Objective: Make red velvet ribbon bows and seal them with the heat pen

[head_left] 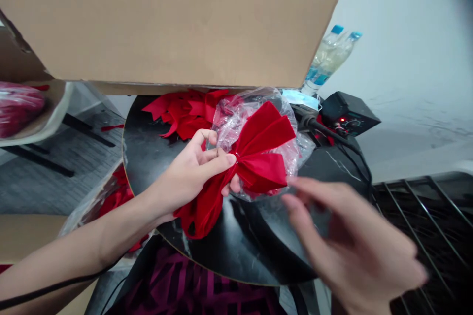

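The left grip (194, 165) pinches the red bow (264, 130) at its centre, over the desk (146, 157); the right grip (347, 236) is spread by its right edge, contact unclear. Behind the bow: clear bag (229, 114), then cardboard box (177, 29); far left of it, a carton (24, 59) holding a plastic-wrapped red bundle (18, 108).

Rm over nr tbl (244, 246), box (173, 24) blks rear.

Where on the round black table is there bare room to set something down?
Bare tabletop shows at the front, between the red bow and the near edge, and at left, between the red ribbons and left hand. The back is crowded with ribbons, clear plastic and a black box.
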{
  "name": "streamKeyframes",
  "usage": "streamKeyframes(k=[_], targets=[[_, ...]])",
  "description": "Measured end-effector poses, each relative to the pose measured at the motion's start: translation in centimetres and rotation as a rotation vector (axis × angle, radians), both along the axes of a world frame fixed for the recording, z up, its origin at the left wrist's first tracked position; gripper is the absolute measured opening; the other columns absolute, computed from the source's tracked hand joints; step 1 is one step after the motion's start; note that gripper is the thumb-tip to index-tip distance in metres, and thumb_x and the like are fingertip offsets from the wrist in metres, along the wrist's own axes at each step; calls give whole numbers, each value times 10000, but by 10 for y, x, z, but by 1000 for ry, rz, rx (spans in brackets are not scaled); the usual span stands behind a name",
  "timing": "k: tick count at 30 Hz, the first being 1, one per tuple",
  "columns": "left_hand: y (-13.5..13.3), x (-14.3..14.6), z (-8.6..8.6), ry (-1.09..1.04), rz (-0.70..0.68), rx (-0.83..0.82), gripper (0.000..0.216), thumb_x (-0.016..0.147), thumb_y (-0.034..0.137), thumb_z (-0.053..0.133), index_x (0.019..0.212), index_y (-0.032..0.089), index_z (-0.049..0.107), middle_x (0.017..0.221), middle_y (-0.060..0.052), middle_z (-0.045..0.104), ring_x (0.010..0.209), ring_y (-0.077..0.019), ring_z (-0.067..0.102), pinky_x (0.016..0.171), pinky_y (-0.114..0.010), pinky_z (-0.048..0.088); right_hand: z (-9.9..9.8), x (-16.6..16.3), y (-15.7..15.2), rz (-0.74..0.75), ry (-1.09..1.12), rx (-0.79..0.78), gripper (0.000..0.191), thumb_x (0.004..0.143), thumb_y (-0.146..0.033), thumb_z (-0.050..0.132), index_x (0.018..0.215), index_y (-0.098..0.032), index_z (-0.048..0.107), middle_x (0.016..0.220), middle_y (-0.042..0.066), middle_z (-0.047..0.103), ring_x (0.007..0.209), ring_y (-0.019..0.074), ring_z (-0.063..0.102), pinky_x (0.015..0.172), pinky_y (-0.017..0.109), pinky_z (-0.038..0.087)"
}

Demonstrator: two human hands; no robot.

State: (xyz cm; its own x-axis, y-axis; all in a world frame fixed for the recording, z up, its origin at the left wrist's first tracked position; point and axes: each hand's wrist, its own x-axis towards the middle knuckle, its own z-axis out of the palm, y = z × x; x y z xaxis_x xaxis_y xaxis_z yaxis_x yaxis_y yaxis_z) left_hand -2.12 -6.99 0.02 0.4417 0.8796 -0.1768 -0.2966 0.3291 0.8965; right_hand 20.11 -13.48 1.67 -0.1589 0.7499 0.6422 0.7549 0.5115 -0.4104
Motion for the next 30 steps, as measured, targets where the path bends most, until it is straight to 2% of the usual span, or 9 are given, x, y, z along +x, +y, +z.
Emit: streamKeyframes(k=[3, 6, 8, 11, 15, 17, 20, 22, 30], targets=[[-3, -1, 3, 13, -24, -5, 302, 997, 234, 615, 989, 263, 315, 674, 17, 747, 528, -83, 631, 549, -144, 513, 11, 4, 18, -19, -52, 85, 328, 837, -185, 808, 1139, -207, 682, 1037, 75, 711, 953, 210, 678, 888, 353, 550], [-4, -1, 3, 2, -51, -52, 277, 992, 238, 631, 1024, 260, 357, 718, 6, 760, 568, -92, 668, 572, -150, 530, 11, -3, 26, 115, -249, 79, 405, 818, -192, 829, 1192, -216, 675, 1217, 130, 660, 1152, 288, 636, 1008, 460, 504], [-3, -1, 2, -9, -54, -90, 281, 979, 246, 657, 1055, 263, 387, 744, 8, 756, 592, -98, 684, 582, -156, 539, 6, -8, 27, 168, -392, 66, 411, 848, -189, 808, 1234, -248, 678, 1303, 130, 643, 1211, 312, 609, 1020, 500, 474], [-3, -3, 0, 0, -46, -141, 305, 950, 280, 702, 1077, 266, 425, 757, 10, 741, 604, -106, 682, 577, -163, 539, -3, -11, 27, 220, -509, 100, 373, 898, -193, 769, 1257, -237, 676, 1317, 118, 680, 1208, 312, 616, 1002, 510, 449], [-2, -6, -2, 50, -83, -168, 325, 935, 325, 723, 1099, 260, 450, 763, -26, 757, 613, -116, 681, 578, -166, 530, -6, -7, 34, 305, -482, 260, 165, 935, -158, 727, 1098, -181, 716, 1205, 84, 768, 1150, 253, 680, 989, 455, 443], [-1, -7, -2, 58, -104, -167, 324, 933, 323, 728, 1100, 252, 460, 781, -51, 773, 617, -111, 678, 585, -159, 521, -3, -5, 38, 388, -491, 281, 100, 972, -140, 665, 1053, -163, 720, 1222, 87, 771, 1188, 245, 688, 978, 437, 469], [-1, -9, -1, 48, -142, -168, 319, 929, 330, 733, 1108, 247, 482, 793, -72, 783, 617, -110, 670, 588, -158, 512, 5, -3, 43, 525, -535, 245, 190, 1020, -104, 536, 1056, -130, 721, 1256, 124, 752, 1214, 248, 694, 954, 433, 547], [-1, -10, 1, 52, -152, -179, 332, 924, 334, 735, 1143, 249, 500, 799, -76, 781, 634, -119, 673, 598, -168, 517, 10, -1, 45, 564, -550, 228, 208, 1017, -98, 521, 1060, -109, 724, 1247, 149, 751, 1201, 260, 704, 957, 444, 578], [1, -10, -1, 19, -194, -189, 333, 908, 251, 759, 1164, 218, 548, 839, -91, 795, 678, -108, 685, 659, -171, 540, 11, 1, 43, 564, -542, 238, 217, 989, -64, 513, 984, -88, 728, 1189, 172, 768, 1130, 284, 735, 887, 447, 606]])
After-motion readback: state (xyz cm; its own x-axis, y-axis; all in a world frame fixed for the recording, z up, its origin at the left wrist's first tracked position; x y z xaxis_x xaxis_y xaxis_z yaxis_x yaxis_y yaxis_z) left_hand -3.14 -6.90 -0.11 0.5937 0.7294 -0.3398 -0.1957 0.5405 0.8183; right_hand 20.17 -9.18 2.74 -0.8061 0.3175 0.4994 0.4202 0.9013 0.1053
